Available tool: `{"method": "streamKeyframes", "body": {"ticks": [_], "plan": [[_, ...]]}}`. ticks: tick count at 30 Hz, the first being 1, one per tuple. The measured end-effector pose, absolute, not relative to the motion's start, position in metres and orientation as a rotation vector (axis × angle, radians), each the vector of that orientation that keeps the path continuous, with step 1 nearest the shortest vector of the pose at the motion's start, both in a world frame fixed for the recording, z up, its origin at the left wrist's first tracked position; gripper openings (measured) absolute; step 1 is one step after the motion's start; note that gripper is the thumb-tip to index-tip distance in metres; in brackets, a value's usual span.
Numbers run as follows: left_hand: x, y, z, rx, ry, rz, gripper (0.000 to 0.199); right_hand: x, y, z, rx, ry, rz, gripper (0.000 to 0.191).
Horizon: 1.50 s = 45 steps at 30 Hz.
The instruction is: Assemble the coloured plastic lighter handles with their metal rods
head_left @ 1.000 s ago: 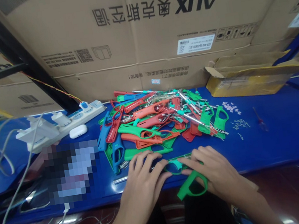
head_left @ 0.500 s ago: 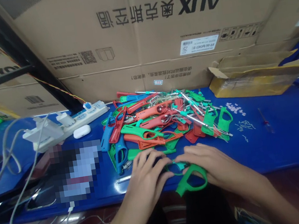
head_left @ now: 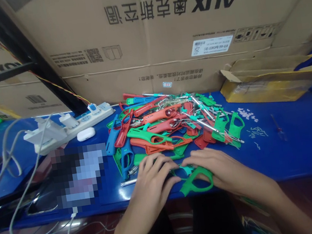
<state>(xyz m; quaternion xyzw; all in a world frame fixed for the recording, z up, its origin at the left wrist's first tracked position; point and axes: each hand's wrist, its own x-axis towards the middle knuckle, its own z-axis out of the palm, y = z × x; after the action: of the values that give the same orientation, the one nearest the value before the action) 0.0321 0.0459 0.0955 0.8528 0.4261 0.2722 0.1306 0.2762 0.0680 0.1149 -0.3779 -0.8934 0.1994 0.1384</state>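
Observation:
At the front edge of the blue table, my left hand (head_left: 156, 177) and my right hand (head_left: 213, 167) are together on a long-necked lighter being held in pieces. A green lighter casing half (head_left: 197, 181) with a ring-shaped handle hangs from my right hand, its fingers and thumb closed. Between the hands shows a teal trigger part (head_left: 186, 170) within a green edge; my left fingers and thumb are closed at its left end. My fingers hide much of it. Just beyond lies a heap of red, blue and green lighter casings (head_left: 149, 135) with metal tubes and wires.
A torn cardboard box (head_left: 265, 87) stands at the back right, near small pink pieces (head_left: 247, 114), pale pins (head_left: 258, 132) and a screwdriver (head_left: 279, 128). To the left are a power strip (head_left: 97, 118), a white earbud case (head_left: 86, 134) and a phone (head_left: 80, 179) on a cable.
The green casing half has risen slightly and turned a little in my right hand. Both hands stay at the table's front edge; the whole view has shifted slightly.

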Motion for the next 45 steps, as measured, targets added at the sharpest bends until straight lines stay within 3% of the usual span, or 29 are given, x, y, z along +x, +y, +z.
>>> {"method": "streamKeyframes", "body": {"ticks": [9, 17, 28, 35, 40, 45], "plan": [[0.031, 0.042, 0.097, 2.454, 1.228, 0.792, 0.014, 0.269, 0.071, 0.126, -1.148, -2.607, 0.671, 0.029], [0.028, 0.045, 0.092, 2.506, 1.253, 0.769, 0.034, 0.268, 0.075, 0.128, -1.137, -2.615, 0.688, 0.033], [0.030, 0.044, 0.091, 2.600, 1.289, 0.839, 0.018, 0.274, 0.069, 0.126, -1.046, -2.581, 0.442, 0.024], [0.030, 0.041, 0.089, 2.561, 1.303, 0.880, 0.020, 0.295, 0.054, 0.121, -1.462, -2.079, 0.400, 0.061], [0.031, 0.038, 0.090, 2.533, 1.330, 0.891, 0.031, 0.293, 0.051, 0.116, -1.392, -2.133, 0.406, 0.040], [0.030, 0.037, 0.091, 2.432, 1.381, 0.952, 0.048, 0.287, 0.061, 0.109, -1.128, -2.269, 0.316, 0.034]]}}
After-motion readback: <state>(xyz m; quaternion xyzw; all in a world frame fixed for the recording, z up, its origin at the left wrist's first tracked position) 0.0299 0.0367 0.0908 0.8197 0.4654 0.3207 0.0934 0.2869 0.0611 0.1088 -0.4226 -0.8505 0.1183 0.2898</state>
